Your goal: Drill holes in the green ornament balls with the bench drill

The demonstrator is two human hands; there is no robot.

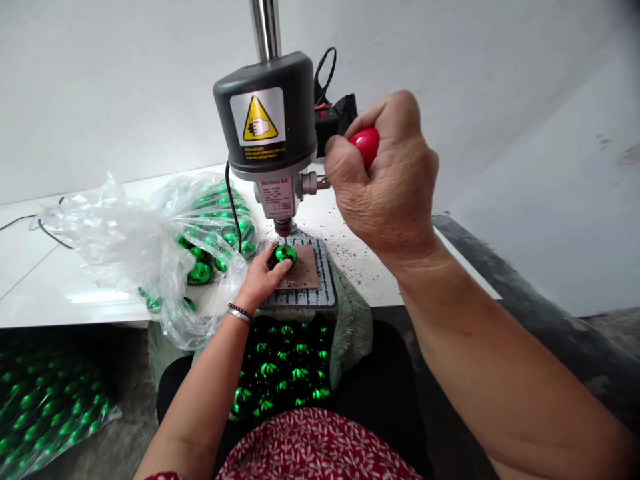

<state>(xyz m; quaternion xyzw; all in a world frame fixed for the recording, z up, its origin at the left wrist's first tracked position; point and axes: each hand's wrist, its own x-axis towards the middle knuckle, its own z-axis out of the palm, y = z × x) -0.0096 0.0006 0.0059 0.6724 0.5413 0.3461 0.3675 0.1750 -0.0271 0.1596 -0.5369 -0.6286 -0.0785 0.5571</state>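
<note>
A shiny green ball (286, 255) sits under the bit of a small bench drill (265, 120), and the bit meets its top. My left hand (265, 273) is closed around the ball's near left side, steadying it on a brown board (305, 268) on the drill's base. My right hand (395, 173) grips the drill's feed lever by its red knob (367, 147), raised to the right of the drill head. Part of the lever is hidden by the fingers.
A clear plastic bag (125, 227) of green balls lies left of the drill. More balls (280, 370) fill a green sack (353, 320) at my lap. Another bag of balls (45, 407) stands lower left. Dark shavings dot the white table (360, 267). A black cord (231, 207) hangs beside the drill.
</note>
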